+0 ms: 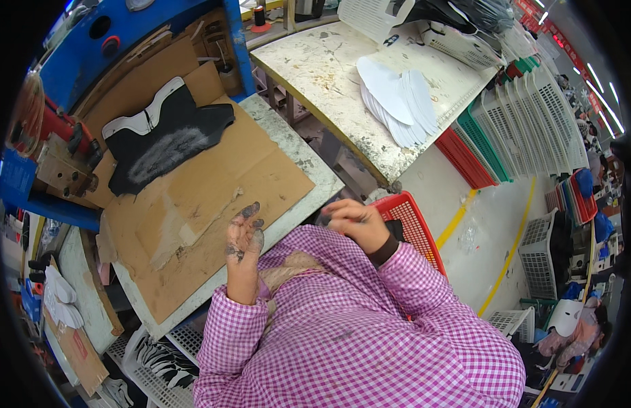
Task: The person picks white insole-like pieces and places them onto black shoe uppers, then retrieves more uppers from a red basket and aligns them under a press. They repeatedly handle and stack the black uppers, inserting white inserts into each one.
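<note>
Black shoe piece (167,146) w/ white trim lies flat on the cardboard sheet (213,197), approx 11 o'clock from the left hand (244,234) and well apart from it. Looks thin, floppy, light; prob best pinched at the trimmed edge or lifted w/ a flat palm under the middle so it won't fold. Left hand's up, fingers (251,211) loosely curled and dark-smudged, holding nothing I can see. Right hand (353,221) at 3 o'clock from it, fingers bunched near the red basket (417,224); can't tell if anything's pinched. White insoles (397,102) fanned on the far bench at 1 o'clock.
</note>
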Motion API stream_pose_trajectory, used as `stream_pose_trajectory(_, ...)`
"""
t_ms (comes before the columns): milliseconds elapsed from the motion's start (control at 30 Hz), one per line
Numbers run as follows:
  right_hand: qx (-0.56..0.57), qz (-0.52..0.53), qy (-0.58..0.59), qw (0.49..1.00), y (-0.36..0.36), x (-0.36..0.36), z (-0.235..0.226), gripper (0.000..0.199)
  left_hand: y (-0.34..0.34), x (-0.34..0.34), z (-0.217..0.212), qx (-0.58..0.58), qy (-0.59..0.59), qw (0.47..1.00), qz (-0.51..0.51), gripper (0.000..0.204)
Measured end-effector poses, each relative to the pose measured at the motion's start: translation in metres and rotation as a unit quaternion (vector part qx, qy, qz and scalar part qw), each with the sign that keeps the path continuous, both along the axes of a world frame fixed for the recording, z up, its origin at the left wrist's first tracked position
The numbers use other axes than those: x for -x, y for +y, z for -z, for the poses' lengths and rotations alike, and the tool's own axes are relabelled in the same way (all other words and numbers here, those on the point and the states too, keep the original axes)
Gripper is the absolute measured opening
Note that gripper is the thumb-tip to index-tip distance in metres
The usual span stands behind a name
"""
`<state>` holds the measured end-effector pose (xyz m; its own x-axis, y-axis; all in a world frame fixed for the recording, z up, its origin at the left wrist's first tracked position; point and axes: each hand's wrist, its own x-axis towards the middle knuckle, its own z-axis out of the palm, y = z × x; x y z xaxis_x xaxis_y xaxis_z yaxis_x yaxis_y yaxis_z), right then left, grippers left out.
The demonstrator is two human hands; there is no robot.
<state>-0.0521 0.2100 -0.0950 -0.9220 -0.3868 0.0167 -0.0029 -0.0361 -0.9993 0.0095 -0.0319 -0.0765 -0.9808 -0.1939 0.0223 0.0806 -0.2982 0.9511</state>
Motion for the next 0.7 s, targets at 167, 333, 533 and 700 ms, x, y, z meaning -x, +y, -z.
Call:
stream_pose_trajectory(167, 0.094, 0.193, -0.188, 0.958, 0.039, 0.023, 0.069, 0.015, 0.011, -0.003, 0.006, 0.018, -0.055, 0.998, 0.025, 0.029)
stream_pose_trajectory(333, 0.127, 0.200, -0.251, 0.938, 0.039, 0.049, 0.108, 0.008, 0.017, 0.000, 0.007, 0.034, -0.086, 0.995, 0.030, 0.032)
stream_pose_trajectory(533, 0.167, 0.162, -0.299, 0.926, 0.037, 0.063, 0.130, 0.014, 0.019, 0.003, 0.002, 0.032, -0.063, 0.997, 0.025, 0.026)
stream_pose_trajectory(700, 0.215, 0.263, -0.290, 0.895, 0.042, 0.069, 0.152, 0.014, 0.018, 0.005, -0.001, 0.023, -0.081, 0.996, 0.025, 0.020)
